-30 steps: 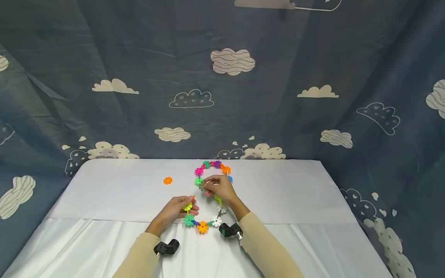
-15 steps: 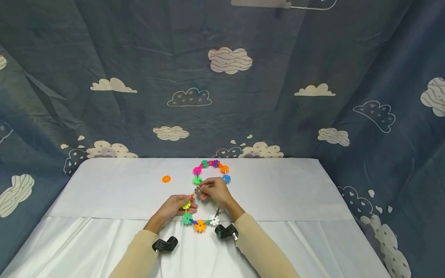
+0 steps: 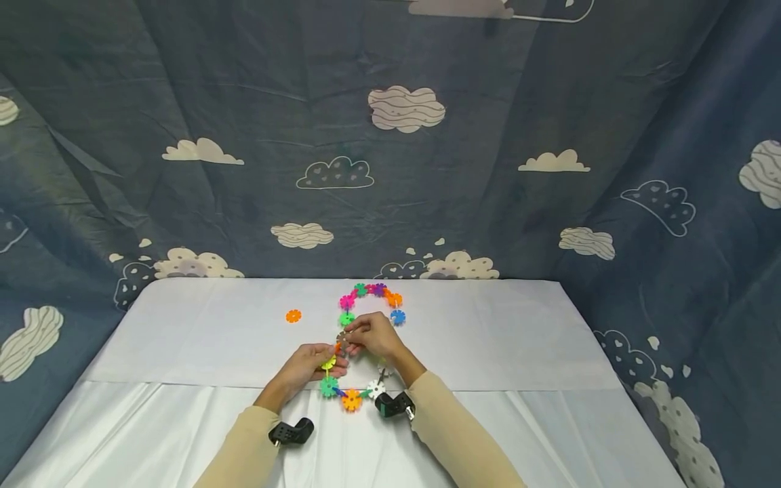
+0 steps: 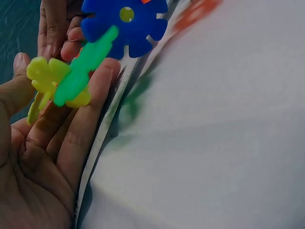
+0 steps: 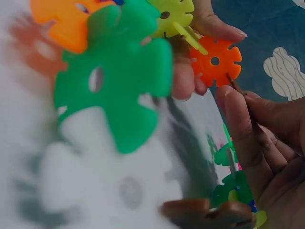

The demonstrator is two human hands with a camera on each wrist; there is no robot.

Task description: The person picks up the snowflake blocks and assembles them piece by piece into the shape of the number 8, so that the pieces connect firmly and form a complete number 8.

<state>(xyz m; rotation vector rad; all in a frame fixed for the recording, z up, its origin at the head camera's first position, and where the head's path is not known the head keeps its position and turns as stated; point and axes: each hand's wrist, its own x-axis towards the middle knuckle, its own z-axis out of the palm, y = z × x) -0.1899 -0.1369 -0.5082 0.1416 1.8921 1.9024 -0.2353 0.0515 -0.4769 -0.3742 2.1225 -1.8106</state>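
Observation:
My left hand holds the near-left part of a chain of notched, flower-shaped plastic discs, around a yellow disc and an orange disc. Between its thumb and fingers, my right hand pinches a brown disc. In the right wrist view the brown disc is edge-on at the orange disc's rim; whether their notches interlock I cannot tell. A green disc, a lower orange disc and a white disc continue the chain nearer me. My right hand hides part of it.
Farther back, discs including a pink disc, a purple disc and a blue disc form an arc. A loose orange disc lies to the left on the white tablecloth. A cloud-patterned curtain hangs behind.
My right hand has moved the brown disc toward me and left, away from the bright green disc and up to the orange disc by my left hand. The left hand has stayed nearly still.

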